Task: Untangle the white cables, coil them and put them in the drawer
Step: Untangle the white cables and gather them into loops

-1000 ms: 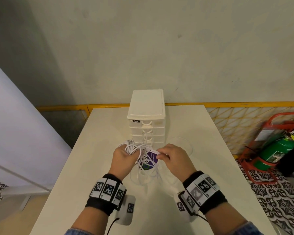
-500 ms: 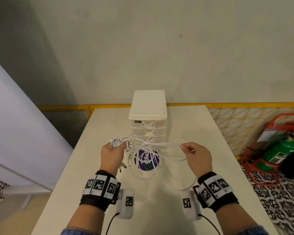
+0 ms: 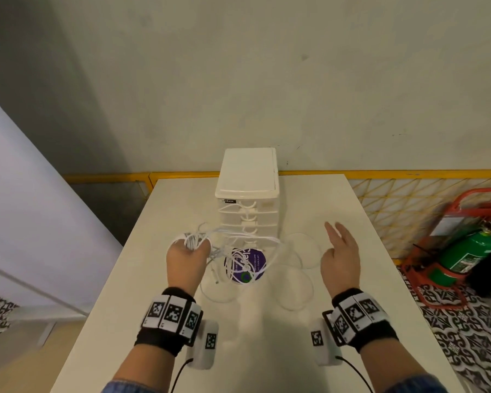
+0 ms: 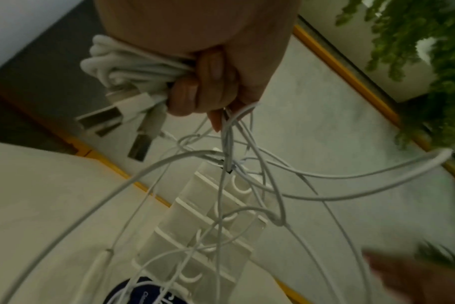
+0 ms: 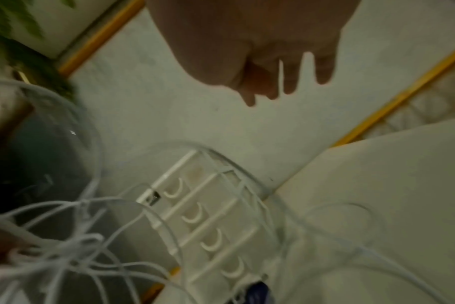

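The left hand (image 3: pixel 185 260) is fisted tight around a bunch of white cables (image 4: pixel 133 67), USB plugs poking out, above the desk's (image 3: pixel 366 239) left half; loose strands trail down over a purple round sticker (image 3: pixel 245 265). The white drawer tower (image 3: pixel 248 194) stands mid-desk at the back edge, drawers closed. The right hand (image 3: pixel 341 256) hovers with fingers spread, holding nothing.

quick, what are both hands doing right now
Left hand: fingers curled round a bundle of white cables.
Right hand: open, fingers spread, holding nothing.
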A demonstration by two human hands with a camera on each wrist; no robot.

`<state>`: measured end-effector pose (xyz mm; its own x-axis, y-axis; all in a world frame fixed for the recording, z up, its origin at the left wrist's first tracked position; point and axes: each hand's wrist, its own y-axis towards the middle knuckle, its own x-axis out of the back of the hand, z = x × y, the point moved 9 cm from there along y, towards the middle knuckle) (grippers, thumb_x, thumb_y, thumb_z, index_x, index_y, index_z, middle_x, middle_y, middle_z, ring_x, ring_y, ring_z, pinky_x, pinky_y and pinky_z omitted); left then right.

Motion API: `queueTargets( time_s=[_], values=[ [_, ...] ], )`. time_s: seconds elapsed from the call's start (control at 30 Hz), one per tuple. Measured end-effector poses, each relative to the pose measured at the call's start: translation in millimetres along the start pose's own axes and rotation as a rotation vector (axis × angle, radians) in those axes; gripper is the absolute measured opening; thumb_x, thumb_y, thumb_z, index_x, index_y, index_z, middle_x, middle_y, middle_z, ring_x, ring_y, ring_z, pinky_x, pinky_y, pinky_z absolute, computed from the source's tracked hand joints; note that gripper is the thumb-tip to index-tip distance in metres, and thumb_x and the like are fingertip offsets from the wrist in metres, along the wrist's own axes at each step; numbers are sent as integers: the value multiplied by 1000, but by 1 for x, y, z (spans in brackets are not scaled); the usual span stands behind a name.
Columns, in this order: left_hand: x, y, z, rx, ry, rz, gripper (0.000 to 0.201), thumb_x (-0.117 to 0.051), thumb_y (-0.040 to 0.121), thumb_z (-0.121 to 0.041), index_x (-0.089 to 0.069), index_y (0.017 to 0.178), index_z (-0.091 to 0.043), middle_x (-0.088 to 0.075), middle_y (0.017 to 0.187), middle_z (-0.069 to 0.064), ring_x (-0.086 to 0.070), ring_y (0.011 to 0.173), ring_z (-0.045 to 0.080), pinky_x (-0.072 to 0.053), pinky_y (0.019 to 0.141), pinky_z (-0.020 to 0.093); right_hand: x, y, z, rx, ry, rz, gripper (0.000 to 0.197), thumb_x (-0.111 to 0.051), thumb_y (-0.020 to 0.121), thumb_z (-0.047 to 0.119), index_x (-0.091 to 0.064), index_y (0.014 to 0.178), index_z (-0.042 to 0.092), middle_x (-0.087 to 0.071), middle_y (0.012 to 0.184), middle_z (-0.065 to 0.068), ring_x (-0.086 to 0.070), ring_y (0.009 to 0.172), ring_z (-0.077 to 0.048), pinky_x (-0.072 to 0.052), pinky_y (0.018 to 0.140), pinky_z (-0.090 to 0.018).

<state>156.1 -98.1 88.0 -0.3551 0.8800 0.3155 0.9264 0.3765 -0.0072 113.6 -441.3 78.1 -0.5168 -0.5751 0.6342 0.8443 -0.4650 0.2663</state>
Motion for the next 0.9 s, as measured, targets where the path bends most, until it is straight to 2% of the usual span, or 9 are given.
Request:
queueTargets(
  time_s=[0.07, 0.17, 0.23, 0.3, 0.4, 0.53, 0.6, 0.73, 0.9],
  values=[
    [-7, -4, -6, -72, 51, 22, 19, -64, 78, -8, -52, 66, 1, -53, 60, 12, -45, 54, 23, -46, 56, 42, 13, -2, 43, 167, 202, -41, 46, -41, 89, -7, -57, 125, 17, -50, 134, -3, -43, 124, -15, -32, 105, -26],
    [-20, -17, -20, -191, 112, 82, 29, -66, 77, -8, -44, 58, -9, -49, 55, 7, -43, 50, 23, -40, 54, 34, -8, -18, 102, 412, 201, 206, 28, -48, 96, 21, -61, 121, 19, -62, 120, 3, -54, 108, -7, -40, 98, -25],
    [-27, -26, -29, -253, 174, 103, 28, -68, 76, -10, -45, 60, -7, -48, 56, 5, -44, 52, 20, -38, 54, 31, -41, -30, 110, 392, 75, 443, 36, -52, 93, 38, -58, 125, 22, -62, 118, 2, -57, 105, -10, -43, 95, -27],
    [-29, -31, -34, -298, 204, 97, 28, -69, 75, -11, -46, 61, -4, -48, 57, 4, -46, 55, 21, -38, 56, 30, -63, -38, 104, 377, -47, 519, 38, -56, 90, 40, -58, 125, 27, -65, 102, -2, -60, 94, -17, -45, 83, -27],
    [-26, -29, -29, -284, 213, 96, 27, -70, 75, -14, -52, 66, 3, -54, 62, 12, -54, 63, 31, -45, 62, 38, -67, -39, 96, 371, -10, 457, 27, -59, 89, 31, -66, 115, 29, -60, 78, 3, -56, 74, -13, -38, 67, -23],
    [-7, -16, -22, -222, 157, 39, 24, -67, 77, -18, -52, 67, -3, -57, 63, 10, -53, 58, 26, -47, 59, 37, -37, -21, 63, 196, 293, 231, 17, -64, 86, 17, -74, 97, 24, -66, 80, 18, -60, 71, -1, -48, 74, -19],
    [6, -7, -21, -203, 126, -7, 22, -66, 79, -12, -51, 64, -4, -54, 61, 8, -49, 56, 24, -43, 58, 34, -24, -13, 39, 85, 340, 158, 17, -62, 87, 14, -74, 92, 26, -68, 77, 15, -62, 71, -7, -52, 75, -28],
    [10, 2, -22, -207, 153, -13, 18, -65, 80, -14, -60, 79, 3, -60, 73, 11, -52, 67, 25, -44, 66, 32, -16, -10, 14, 5, 241, 119, 17, -59, 89, 18, -74, 89, 24, -63, 66, 9, -60, 69, -11, -46, 70, -24],
    [8, 0, -29, -259, 214, 1, 19, -65, 81, -13, -56, 74, 2, -56, 66, 12, -51, 61, 25, -39, 59, 30, -12, -9, -14, -116, 292, 70, 16, -59, 90, 18, -73, 88, 26, -65, 67, 8, -58, 64, -3, -48, 72, -26]
  ],
)
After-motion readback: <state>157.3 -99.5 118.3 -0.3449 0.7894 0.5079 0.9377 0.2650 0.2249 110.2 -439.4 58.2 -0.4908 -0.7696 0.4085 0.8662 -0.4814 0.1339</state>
